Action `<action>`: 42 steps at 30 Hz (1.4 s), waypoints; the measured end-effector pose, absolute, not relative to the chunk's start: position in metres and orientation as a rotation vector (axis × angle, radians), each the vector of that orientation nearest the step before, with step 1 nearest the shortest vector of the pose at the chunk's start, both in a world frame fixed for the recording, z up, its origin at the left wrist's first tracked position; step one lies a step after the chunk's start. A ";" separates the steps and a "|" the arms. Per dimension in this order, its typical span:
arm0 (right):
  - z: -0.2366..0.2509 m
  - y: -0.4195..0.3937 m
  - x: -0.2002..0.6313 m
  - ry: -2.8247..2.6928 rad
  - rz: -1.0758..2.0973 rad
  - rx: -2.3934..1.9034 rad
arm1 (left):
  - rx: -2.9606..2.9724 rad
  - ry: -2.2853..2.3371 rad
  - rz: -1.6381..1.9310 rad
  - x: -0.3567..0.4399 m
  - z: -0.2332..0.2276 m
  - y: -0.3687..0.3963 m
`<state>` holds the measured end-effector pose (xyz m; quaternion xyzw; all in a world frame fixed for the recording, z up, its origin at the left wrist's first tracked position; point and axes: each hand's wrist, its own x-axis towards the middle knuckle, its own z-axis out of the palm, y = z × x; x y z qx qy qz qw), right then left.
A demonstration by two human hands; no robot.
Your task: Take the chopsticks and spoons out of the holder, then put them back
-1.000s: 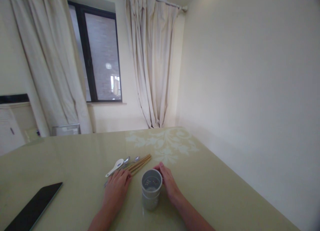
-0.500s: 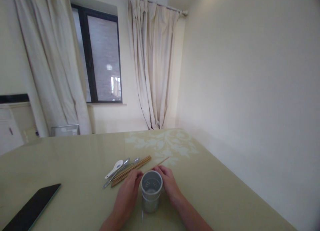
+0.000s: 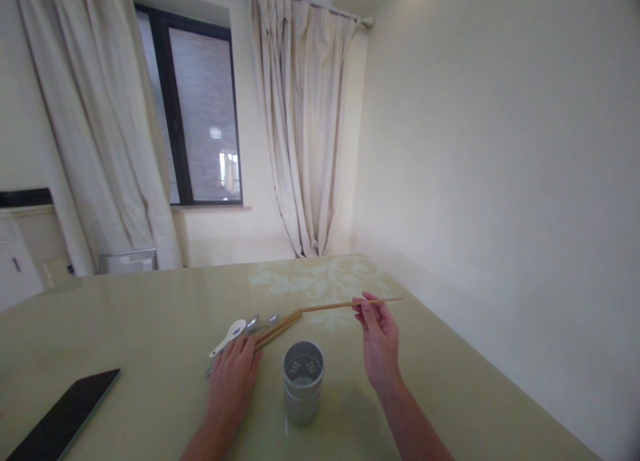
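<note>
Green table (image 3: 440, 354) by wall, right hand (image 3: 380, 341) pinching chopstick (image 3: 345, 306) (raised), left hand (image 3: 231, 379) flat on chopstick bundle (image 3: 277, 328).

You find no readable text, label, brand, number or sign anywhere here. The white spoon (image 3: 229, 336), lying just left of the grey holder (image 3: 303, 381), carries a small blue mark, but it is too small to tell as lettering. The dark tablet (image 3: 63, 422), well to the holder's left, shows you a blank face.
</note>
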<state>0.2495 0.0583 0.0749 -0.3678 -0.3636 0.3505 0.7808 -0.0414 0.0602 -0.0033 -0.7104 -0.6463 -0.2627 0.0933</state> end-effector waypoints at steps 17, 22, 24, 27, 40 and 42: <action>0.064 0.038 0.211 -1.214 1.040 -0.776 | -2.207 -2.007 -0.646 -0.045 0.001 0.060; 0.057 0.039 0.205 -1.288 1.018 -0.841 | -2.223 -2.006 -0.689 -0.046 -0.005 0.064; 0.058 0.039 0.204 -1.294 1.003 -0.877 | -2.218 -1.999 -0.701 -0.046 -0.006 0.064; 0.058 0.039 0.203 -1.277 0.970 -0.901 | -2.199 -1.998 -0.798 -0.040 -0.003 0.063; 0.023 0.058 0.191 -1.144 1.224 -0.964 | -2.802 -1.713 -1.687 0.010 0.017 0.031; 0.030 0.058 0.192 -1.141 1.176 -0.955 | -2.761 -1.709 -1.662 0.006 0.013 0.036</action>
